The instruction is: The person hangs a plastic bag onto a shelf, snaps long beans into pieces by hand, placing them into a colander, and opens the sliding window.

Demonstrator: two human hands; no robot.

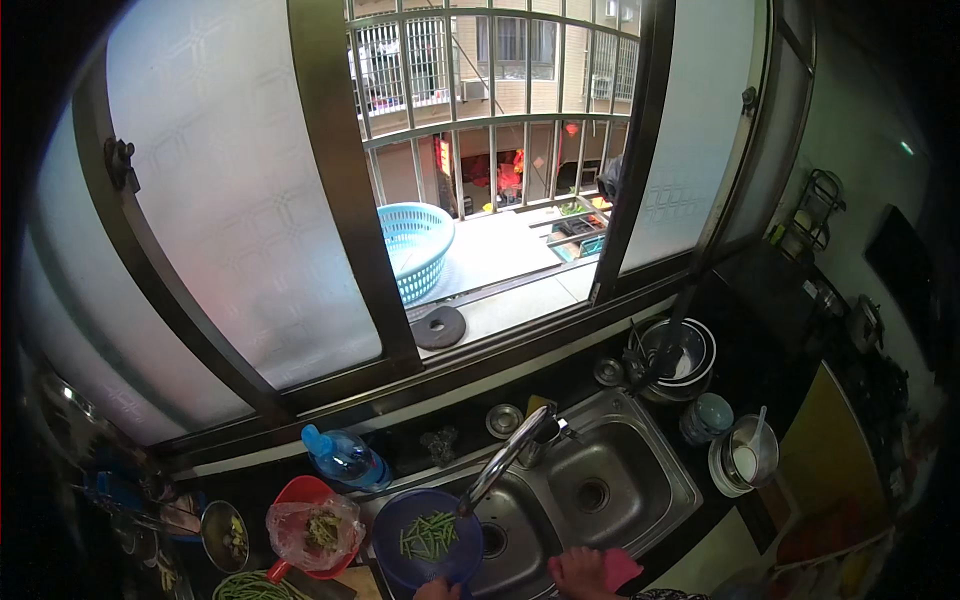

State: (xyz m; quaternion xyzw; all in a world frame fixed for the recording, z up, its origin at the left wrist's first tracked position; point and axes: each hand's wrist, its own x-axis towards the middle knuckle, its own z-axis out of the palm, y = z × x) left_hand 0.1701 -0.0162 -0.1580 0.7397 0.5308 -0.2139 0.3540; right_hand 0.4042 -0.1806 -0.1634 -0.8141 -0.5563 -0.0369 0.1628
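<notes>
A blue-purple plastic basin (390,540) with cut green beans (429,536) in it sits over the left part of the double stainless-steel sink (637,517). My left hand (438,591), cut off by the bottom edge of the picture, grips the basin's near rim. At the sink's front edge, my right hand (579,571) is closed over a pink cloth (619,570), which shows on both sides of it. The chrome faucet (504,456) arches over the left bowl, its spout end close to the basin's right rim.
Left of the basin are a red colander (304,489) lined with a plastic bag, long green beans (251,587) and a metal bowl (225,536). A blue bottle (349,459) stands behind. Stacked bowls (705,420) and pots (671,356) flank the sink's right side.
</notes>
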